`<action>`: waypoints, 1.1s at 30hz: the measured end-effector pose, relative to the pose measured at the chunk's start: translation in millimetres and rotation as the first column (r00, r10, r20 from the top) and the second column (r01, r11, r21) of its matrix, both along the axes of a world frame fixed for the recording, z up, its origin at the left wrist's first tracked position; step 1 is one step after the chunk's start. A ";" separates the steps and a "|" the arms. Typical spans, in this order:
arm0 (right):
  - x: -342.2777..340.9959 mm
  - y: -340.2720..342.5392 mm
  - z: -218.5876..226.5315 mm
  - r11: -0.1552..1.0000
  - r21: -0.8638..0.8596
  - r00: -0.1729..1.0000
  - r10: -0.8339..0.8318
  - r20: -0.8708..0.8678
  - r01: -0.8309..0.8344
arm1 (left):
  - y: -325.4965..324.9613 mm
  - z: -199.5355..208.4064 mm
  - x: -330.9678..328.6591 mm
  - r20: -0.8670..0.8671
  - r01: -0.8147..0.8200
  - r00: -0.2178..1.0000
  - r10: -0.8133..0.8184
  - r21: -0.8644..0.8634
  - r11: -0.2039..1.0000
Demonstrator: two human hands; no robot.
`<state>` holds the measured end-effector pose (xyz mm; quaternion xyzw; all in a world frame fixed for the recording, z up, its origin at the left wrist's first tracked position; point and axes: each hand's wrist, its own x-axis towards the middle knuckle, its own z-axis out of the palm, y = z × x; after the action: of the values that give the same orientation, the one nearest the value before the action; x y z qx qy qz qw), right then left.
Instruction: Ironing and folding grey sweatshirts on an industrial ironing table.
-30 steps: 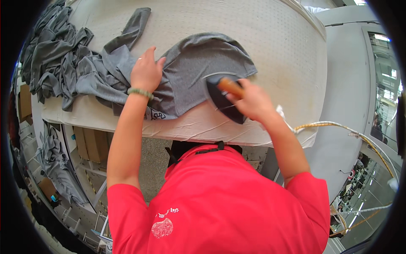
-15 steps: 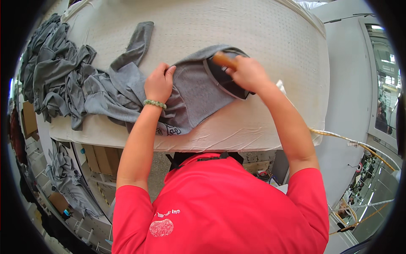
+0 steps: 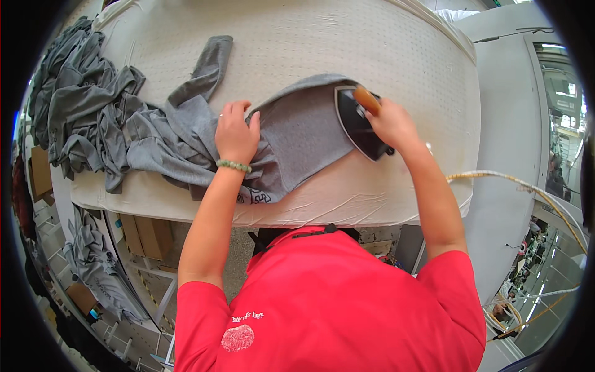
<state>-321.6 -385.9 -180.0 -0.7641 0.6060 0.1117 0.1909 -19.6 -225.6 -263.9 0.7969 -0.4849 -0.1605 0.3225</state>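
A grey long-sleeved garment [image 3: 310,127] lies on the cream padded ironing table, one part spread smooth to the right, the rest in folds. My right hand [image 3: 395,127] grips the wooden handle of a black iron [image 3: 359,127], which sits at the right end of the spread part, its pointed front toward the far side. My left hand [image 3: 237,133], with a green bead bracelet at its wrist, rests on the garment left of that smooth part. Its fingers are stretched out and the thumb stands apart.
A heap of grey garments [image 3: 80,105] covers the table's left side. A white and yellow cord [image 3: 514,183] runs off to the right. Below the table's left edge hang more grey clothes [image 3: 102,266] beside a cardboard box [image 3: 152,235].
The iron has moved right with my right hand, to the end of the spread cloth. My left hand has loosened from a closed grip, its fingers now stretched on the garment.
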 end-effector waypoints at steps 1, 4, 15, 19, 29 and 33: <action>-29.4 9.1 -0.3 1.000 -0.016 1.000 -0.004 -0.017 0.004 | 0.6 7.1 -7.9 0.060 0.055 0.997 -0.049 -0.100 0.993; -109.0 38.1 -4.8 0.985 -0.033 0.985 -0.170 0.020 0.170 | 8.3 28.6 -47.0 0.124 0.281 0.957 -0.261 -0.194 0.940; -231.0 47.1 -32.4 0.892 -0.058 0.891 -0.442 0.099 0.449 | -114.3 -27.8 -254.7 0.325 0.456 0.808 -0.491 0.181 0.871; -209.4 48.4 -5.0 0.849 0.097 0.843 -0.527 0.108 0.519 | -69.1 23.3 -187.2 -0.300 0.242 0.919 -0.256 -0.083 0.967; -69.0 81.7 8.2 0.982 0.104 0.985 0.149 0.089 -0.158 | 206.3 27.4 -67.8 -0.982 -0.813 0.017 0.190 0.097 0.574; 52.1 128.3 47.4 0.792 0.168 0.805 0.549 0.226 -0.588 | 222.1 22.5 -80.3 -0.962 -0.761 0.116 0.249 0.075 0.645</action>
<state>-269.4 -257.7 -132.6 -0.8903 0.3123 0.1696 0.2846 -99.9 -3.5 -241.4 0.5754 0.0824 -0.3375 0.7404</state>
